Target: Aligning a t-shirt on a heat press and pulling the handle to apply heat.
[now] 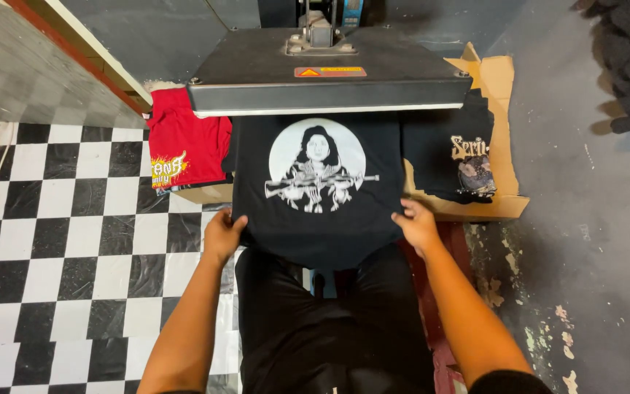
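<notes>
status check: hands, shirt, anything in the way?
Left hand and right hand grip black printed shirt edges, flat on lower platen. Press top plate raised above it. Nothing on shirt.

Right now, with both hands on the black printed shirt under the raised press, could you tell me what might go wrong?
1. The left hand and right hand grip the black T-shirt at its edges, just below the raised upper platen; fingers could possibly be burned or pinched.
2. Uneven pulling may skew the white round print.
3. The red shirt lies close beside and could snag.
</notes>
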